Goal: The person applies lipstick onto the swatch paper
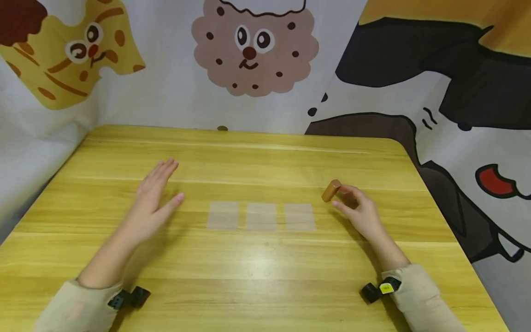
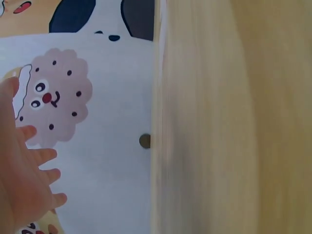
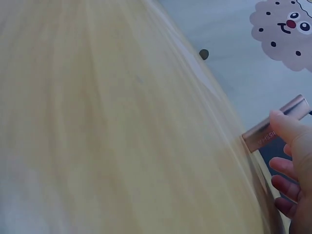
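Observation:
A small copper-coloured lipstick tube [image 1: 330,191] stands nearly upright at the right side of the table. My right hand [image 1: 360,210] holds it with the thumb and index fingertips at its right side. In the right wrist view the thumb [image 3: 285,124] lies across the shiny lipstick tube [image 3: 263,134], which bears printed letters; the other fingers are loosely bent. I cannot tell whether its base touches the table. My left hand [image 1: 152,200] hovers over the left half of the table, fingers straight, thumb apart, holding nothing. The left wrist view shows this hand [image 2: 27,180] with fingers spread.
Three pale translucent squares lie in a row mid-table: a left square [image 1: 223,216], a middle square [image 1: 261,216] and a right square [image 1: 300,216]. The wooden table [image 1: 249,170] ends at a printed cloth [image 1: 166,92] behind it.

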The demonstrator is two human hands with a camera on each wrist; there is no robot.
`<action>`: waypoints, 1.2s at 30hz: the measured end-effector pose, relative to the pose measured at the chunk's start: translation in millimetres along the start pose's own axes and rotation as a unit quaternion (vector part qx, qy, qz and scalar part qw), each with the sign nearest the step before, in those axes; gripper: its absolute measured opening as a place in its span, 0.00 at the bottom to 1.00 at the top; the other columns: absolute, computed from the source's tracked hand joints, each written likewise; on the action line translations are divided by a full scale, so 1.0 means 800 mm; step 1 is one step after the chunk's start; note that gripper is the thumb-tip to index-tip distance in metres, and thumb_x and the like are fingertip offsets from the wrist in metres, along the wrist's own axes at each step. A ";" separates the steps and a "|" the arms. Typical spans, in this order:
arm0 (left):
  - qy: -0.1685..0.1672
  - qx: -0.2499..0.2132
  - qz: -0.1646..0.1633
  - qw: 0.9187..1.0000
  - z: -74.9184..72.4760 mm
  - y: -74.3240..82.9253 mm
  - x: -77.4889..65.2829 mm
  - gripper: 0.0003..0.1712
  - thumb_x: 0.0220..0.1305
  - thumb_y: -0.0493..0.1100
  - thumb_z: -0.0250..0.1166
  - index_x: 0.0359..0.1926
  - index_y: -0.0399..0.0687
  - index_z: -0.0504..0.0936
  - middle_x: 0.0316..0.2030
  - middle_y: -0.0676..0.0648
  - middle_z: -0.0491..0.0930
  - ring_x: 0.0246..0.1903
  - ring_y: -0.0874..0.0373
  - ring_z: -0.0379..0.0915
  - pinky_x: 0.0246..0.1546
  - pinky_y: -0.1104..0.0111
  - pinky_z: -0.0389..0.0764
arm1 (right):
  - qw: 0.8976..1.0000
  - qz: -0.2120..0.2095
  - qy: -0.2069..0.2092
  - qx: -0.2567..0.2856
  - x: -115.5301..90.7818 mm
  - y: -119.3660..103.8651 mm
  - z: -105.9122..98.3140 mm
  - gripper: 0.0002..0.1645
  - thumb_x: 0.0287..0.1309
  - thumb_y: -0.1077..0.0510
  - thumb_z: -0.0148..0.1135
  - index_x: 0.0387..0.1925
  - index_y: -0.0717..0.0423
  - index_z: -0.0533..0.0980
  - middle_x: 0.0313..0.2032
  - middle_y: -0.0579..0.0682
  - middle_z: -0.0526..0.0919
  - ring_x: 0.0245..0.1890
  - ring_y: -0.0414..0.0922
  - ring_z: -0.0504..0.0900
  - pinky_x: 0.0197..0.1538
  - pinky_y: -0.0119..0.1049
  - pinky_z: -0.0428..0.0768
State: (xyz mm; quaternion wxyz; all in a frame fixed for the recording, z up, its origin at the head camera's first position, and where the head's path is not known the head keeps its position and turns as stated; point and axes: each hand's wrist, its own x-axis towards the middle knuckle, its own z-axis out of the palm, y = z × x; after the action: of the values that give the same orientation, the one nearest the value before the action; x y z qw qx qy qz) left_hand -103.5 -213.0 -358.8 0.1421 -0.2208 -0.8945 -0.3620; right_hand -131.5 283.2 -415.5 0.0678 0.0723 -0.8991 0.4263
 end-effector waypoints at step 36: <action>-0.061 -0.143 0.017 0.988 0.081 0.069 0.040 0.36 0.70 0.49 0.56 0.74 0.57 0.52 0.72 0.50 0.50 0.70 0.50 0.45 0.64 0.44 0.51 | 0.999 -0.005 0.045 -0.025 0.015 -0.008 0.026 0.13 0.54 0.55 0.71 0.34 0.60 0.78 0.34 0.54 0.81 0.35 0.46 0.76 0.36 0.28 0.71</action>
State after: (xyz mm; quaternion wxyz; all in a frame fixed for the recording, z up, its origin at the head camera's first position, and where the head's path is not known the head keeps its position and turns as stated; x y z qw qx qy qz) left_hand -109.9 -122.2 -358.6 0.0607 -0.2751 -0.8368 -0.4694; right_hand -143.4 262.0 -421.4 0.1119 0.0556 -0.9050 0.4066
